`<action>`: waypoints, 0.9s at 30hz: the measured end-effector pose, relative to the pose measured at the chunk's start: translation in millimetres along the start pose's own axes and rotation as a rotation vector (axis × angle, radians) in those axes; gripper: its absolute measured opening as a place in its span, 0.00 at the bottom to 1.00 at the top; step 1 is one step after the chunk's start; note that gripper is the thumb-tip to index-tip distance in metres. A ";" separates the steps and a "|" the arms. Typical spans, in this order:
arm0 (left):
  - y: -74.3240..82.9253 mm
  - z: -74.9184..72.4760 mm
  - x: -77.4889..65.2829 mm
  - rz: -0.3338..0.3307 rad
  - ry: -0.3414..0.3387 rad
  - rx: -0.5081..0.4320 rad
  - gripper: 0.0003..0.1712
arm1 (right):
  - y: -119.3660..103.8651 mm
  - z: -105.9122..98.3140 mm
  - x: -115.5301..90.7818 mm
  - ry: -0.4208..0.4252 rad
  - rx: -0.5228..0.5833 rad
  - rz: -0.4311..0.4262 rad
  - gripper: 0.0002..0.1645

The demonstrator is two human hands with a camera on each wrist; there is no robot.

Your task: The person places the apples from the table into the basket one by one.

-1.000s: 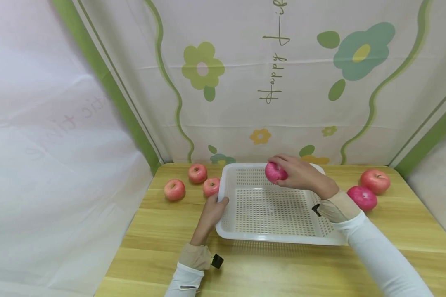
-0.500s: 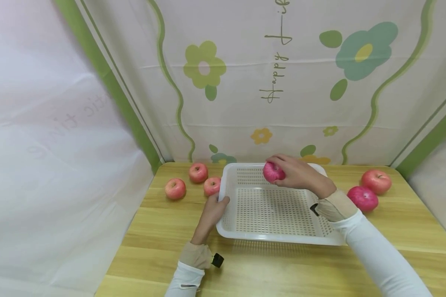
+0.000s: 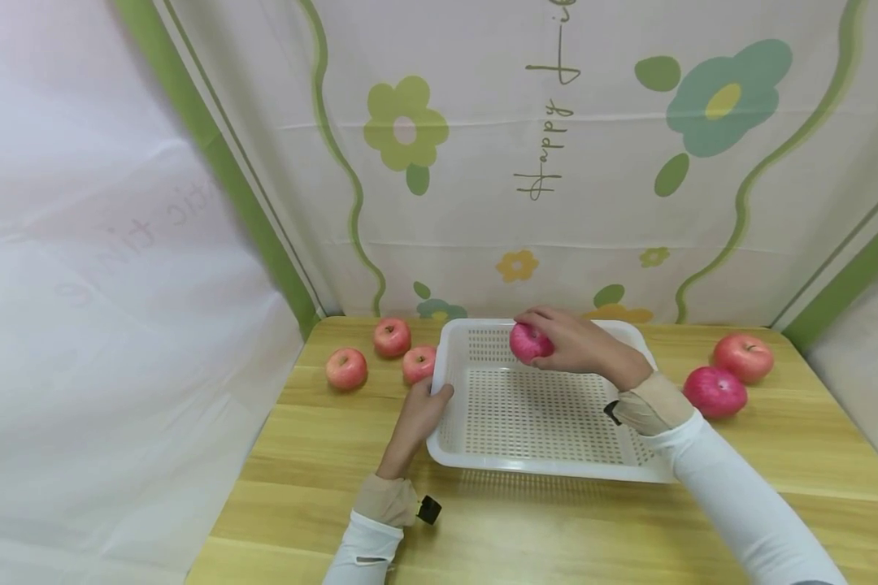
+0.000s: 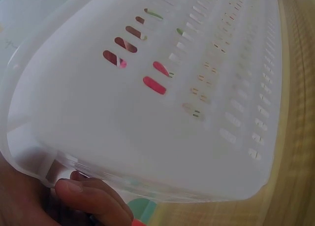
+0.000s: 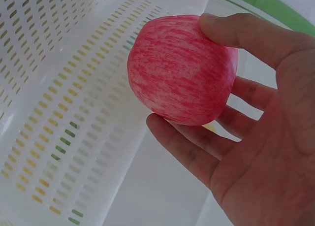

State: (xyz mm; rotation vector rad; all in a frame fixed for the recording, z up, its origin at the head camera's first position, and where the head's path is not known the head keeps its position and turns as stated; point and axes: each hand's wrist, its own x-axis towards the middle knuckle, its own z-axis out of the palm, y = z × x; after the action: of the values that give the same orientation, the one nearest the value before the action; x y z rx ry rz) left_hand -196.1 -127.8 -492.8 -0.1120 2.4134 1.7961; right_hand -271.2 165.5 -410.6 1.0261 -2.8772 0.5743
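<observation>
My right hand (image 3: 574,345) holds a deep pink apple (image 3: 529,344) over the back part of a white plastic basket (image 3: 549,467) with slotted walls. In the right wrist view, the thumb lies on one side of the apple (image 5: 182,71) and the fingers curl around the other, with the basket wall behind. My left hand (image 3: 415,413) grips the basket's left rim, thumb on top. The left wrist view shows its fingers (image 4: 93,196) curled under the rim, and pink shows through the wall's slots. The basket floor bears nothing in the head view.
Left of the basket sit three light red apples, one (image 3: 346,369) nearer me, one (image 3: 392,336) at the back and one (image 3: 419,365) beside the rim. To the right are a red apple (image 3: 742,357) and a deep pink one (image 3: 715,392). A printed curtain (image 3: 475,203) closes off the table's back.
My right hand has shifted slightly left with the apple, still over the basket. The left hand keeps its hold on the rim, and the basket stays in place.
</observation>
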 end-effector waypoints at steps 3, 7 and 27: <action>0.7 0.2 -0.3 0.001 0.000 0.002 0.27 | -1.2 1.1 0.9 -0.007 0.007 -0.008 0.42; 0.7 0.3 -0.5 0.002 -0.001 0.000 0.27 | -3.0 1.7 1.9 -0.025 0.018 -0.003 0.43; -1.3 0.1 -0.1 -0.004 0.009 0.011 0.27 | -10.5 9.8 11.6 -0.050 0.010 -0.022 0.44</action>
State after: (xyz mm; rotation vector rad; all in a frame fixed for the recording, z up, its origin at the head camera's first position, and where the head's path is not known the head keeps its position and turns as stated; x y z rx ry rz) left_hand -195.9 -128.2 -494.1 -0.1246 2.4276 1.7838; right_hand -272.9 147.5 -414.5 1.0869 -2.9047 0.5712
